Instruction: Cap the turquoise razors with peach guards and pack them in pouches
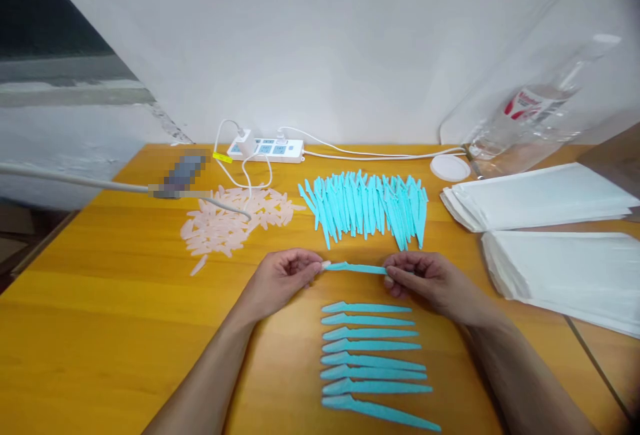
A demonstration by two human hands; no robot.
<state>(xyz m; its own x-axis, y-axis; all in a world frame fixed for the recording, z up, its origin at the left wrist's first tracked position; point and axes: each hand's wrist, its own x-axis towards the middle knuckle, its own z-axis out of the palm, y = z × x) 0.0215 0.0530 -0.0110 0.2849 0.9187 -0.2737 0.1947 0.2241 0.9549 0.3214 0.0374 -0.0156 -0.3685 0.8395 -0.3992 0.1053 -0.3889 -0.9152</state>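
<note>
Between my two hands a turquoise eyebrow razor [363, 268] is held level above the table. My left hand [285, 278] pinches its left end, where a pale bit shows at the fingertips; I cannot tell whether that is a cap or a nail. The right end is gripped by the thumb and fingers of my right hand [423, 281]. Below them several similar razors [373, 347] lie in a column, blade ends to the left. Beyond my hands spreads a heap of turquoise razors [365, 205]. Small pale pink caps [225, 221] lie loosely piled at the left.
A white power strip [293, 151] with plugs and cables stands by the wall. A cable crosses the pink pile near a blurred phone [183, 175]. At right are a round white lid [450, 168], a clear plastic bottle [520, 115] and stacks of white bags [565, 275].
</note>
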